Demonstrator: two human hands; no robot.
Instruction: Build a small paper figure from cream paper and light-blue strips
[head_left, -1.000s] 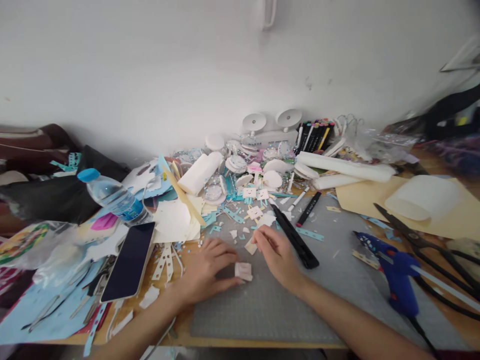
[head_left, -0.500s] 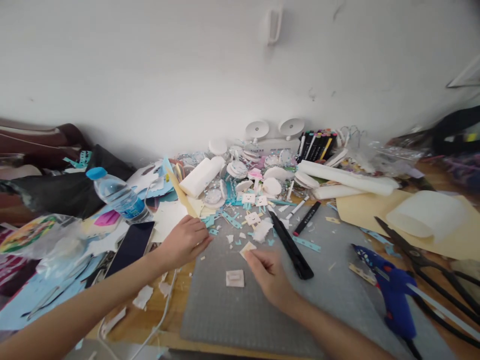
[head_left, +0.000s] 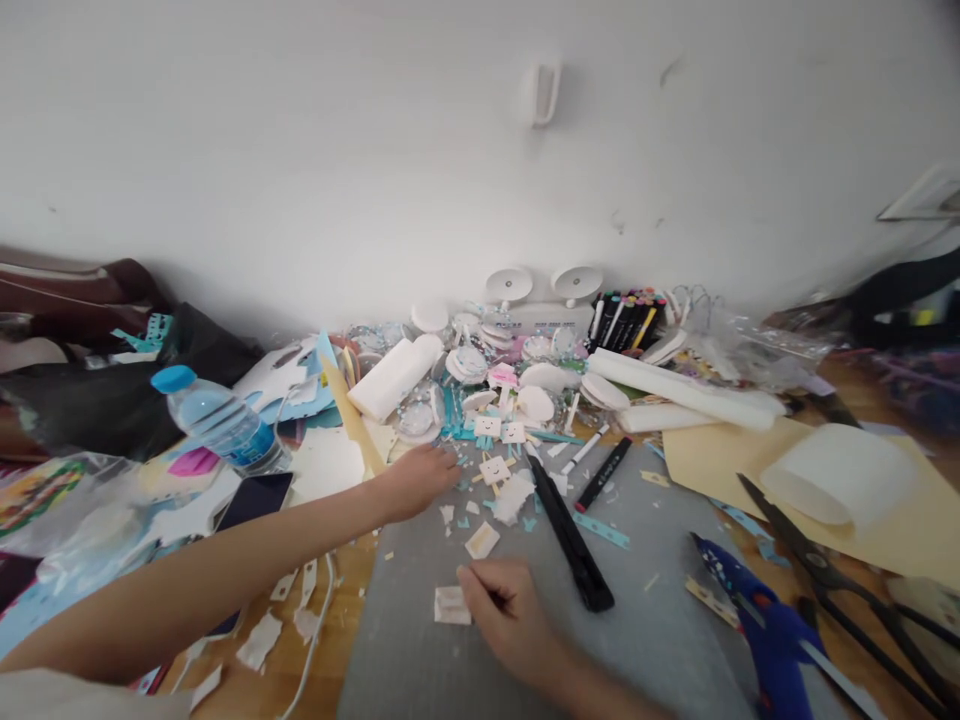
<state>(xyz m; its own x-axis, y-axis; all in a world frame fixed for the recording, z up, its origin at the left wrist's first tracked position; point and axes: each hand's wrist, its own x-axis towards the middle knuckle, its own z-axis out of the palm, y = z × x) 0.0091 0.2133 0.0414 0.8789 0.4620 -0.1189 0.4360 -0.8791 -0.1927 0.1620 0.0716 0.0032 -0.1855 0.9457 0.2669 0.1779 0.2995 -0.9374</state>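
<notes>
My left hand (head_left: 417, 480) reaches forward over the top left corner of the grey cutting mat (head_left: 660, 610). Its fingers stretch toward the blue and white paper scraps (head_left: 461, 440) and hold nothing I can see. My right hand (head_left: 510, 615) rests on the mat near me with its fingers curled. Its fingertips pinch the right edge of a small white folded piece (head_left: 448, 606). A cream scrap (head_left: 481, 540) lies just beyond it. Small white squares with drawn faces (head_left: 495, 468) sit between the hands and the clutter.
A black utility knife (head_left: 570, 540) lies right of my right hand, with a black marker (head_left: 604, 473) beyond it. A blue glue gun (head_left: 772, 630) and black scissors (head_left: 825, 570) lie at the right. A water bottle (head_left: 221, 425) and a phone (head_left: 251, 495) sit at the left. White foam rolls (head_left: 682, 390) and markers (head_left: 626, 315) stand by the wall.
My left hand left the white piece and moved forward to the scraps. My right hand drew back toward me and came onto the white piece's edge.
</notes>
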